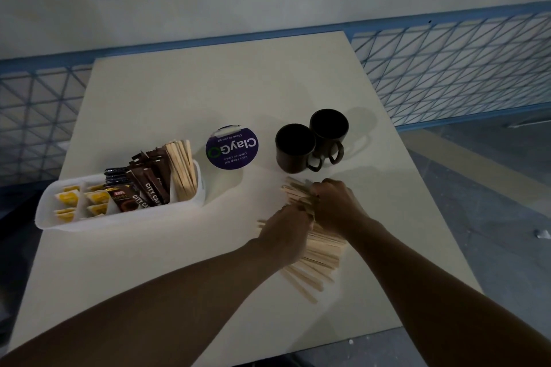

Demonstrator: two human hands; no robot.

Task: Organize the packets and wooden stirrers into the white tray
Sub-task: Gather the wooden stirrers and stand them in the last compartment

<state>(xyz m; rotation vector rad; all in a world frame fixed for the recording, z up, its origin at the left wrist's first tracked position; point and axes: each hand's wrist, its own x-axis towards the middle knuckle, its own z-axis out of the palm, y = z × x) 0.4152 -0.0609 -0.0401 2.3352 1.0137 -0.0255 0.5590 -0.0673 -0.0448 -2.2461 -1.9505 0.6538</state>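
I see my left hand and right hand both grasping sticks from the loose wooden stirrers fanned on the surface, right of the white tray, which holds packets and standing stirrers.

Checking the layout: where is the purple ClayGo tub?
Head view, mid-table: the ClayGo tub stands between the white tray on its left and the two dark mugs on its right.
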